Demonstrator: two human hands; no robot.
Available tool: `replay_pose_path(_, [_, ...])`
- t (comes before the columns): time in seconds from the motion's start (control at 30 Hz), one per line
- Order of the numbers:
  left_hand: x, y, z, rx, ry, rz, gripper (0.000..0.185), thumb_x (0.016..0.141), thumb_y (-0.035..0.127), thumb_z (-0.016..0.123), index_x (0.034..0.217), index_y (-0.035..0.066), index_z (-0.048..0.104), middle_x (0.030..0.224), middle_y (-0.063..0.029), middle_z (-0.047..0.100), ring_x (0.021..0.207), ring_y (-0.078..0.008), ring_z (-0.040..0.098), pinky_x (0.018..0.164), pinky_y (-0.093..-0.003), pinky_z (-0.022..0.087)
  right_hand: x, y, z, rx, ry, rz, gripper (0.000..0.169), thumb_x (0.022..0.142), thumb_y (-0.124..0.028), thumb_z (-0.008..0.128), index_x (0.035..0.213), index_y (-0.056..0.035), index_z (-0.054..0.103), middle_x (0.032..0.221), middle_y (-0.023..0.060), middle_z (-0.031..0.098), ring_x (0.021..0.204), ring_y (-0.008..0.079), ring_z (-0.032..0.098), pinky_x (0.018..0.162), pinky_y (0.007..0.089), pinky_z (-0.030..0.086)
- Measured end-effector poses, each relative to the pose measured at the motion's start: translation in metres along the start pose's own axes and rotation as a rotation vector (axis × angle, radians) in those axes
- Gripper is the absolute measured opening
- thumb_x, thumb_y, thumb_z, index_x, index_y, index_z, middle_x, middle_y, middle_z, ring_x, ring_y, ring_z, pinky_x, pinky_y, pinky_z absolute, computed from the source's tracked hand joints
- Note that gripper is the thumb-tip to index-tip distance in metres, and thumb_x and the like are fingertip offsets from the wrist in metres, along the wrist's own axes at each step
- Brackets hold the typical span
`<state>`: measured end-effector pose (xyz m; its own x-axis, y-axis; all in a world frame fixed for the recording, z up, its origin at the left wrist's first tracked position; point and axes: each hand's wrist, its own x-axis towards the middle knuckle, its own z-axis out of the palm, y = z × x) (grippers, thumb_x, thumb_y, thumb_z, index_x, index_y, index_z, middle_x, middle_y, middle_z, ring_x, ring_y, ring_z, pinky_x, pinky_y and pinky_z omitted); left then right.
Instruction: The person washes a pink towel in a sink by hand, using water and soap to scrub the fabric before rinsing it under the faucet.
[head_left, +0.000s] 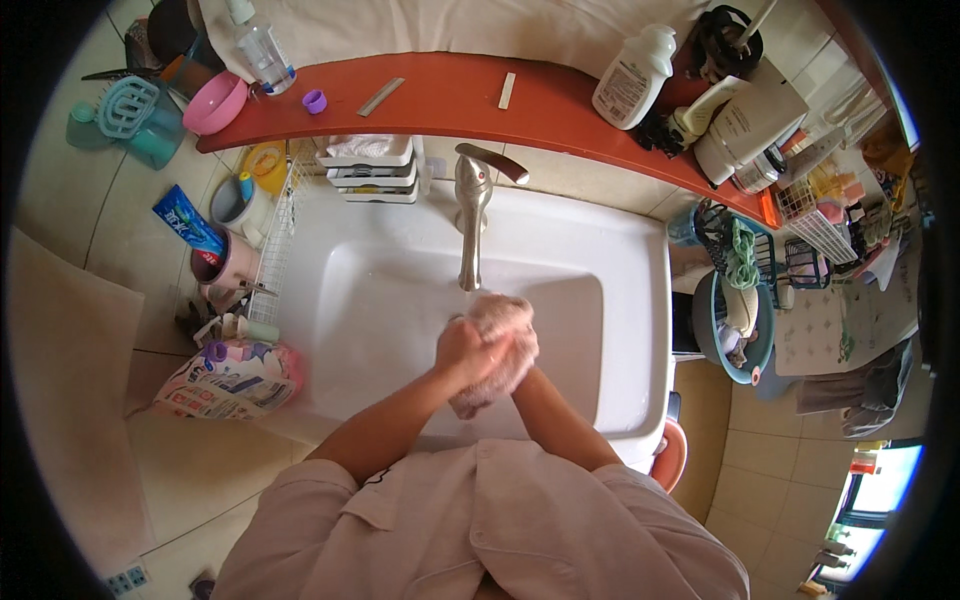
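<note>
A bunched pink cloth (501, 315), fluffy like a small towel, is squeezed between my two hands over the white washbasin (375, 315). My left hand (466, 351) grips it from the left side, with the fingers pressed into the folds. Around its right side is my right hand (521, 352), mostly hidden by the cloth. One end of the cloth hangs down below the hands. Just above the cloth is the spout of the metal faucet (471, 225); whether water runs from it I cannot tell.
A red shelf (442, 97) curves behind the basin, bearing a white bottle (634, 75), a pink bowl (216, 103) and a clear pump bottle (262, 56). Small white drawers (371, 176) stand by the faucet. At left are a wire rack (281, 247), cups and a pink refill pouch (232, 381); at right, a blue-grey basin (763, 330).
</note>
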<state>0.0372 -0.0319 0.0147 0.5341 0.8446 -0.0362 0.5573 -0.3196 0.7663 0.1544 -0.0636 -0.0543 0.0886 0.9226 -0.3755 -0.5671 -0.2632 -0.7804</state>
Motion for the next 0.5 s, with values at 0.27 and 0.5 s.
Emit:
replay_pose_path(0.27, [0.021,-0.105,-0.047,-0.74,-0.12,-0.633,0.04,0.082,0.032,0.063,0.098,-0.005,0.064,0.092,-0.0118,0.065,0.085,-0.0188,0.062,0.07,-0.0324,0.049,-0.037,-0.011,-0.028,0.172,0.219,0.134,0.048,0.095,-0.039,0.046,0.12,0.0018,0.049,0.112,0.011,0.058,0.102,0.0206,0.057,0.087,0.0355,0.048])
replay_pose_path(0.5, [-0.019,-0.118,-0.064,-0.879,-0.152,-0.529,0.038,0.086,0.026,0.063,0.107,-0.005,0.061,0.097,-0.0089,0.064,0.084,-0.0145,0.06,0.073,-0.0287,0.048,-0.062,-0.031,-0.011,-0.245,0.124,0.08,0.029,0.092,-0.023,0.056,0.094,0.0063,0.061,0.083,0.007,0.063,0.08,0.0132,0.061,0.073,0.0276,0.053])
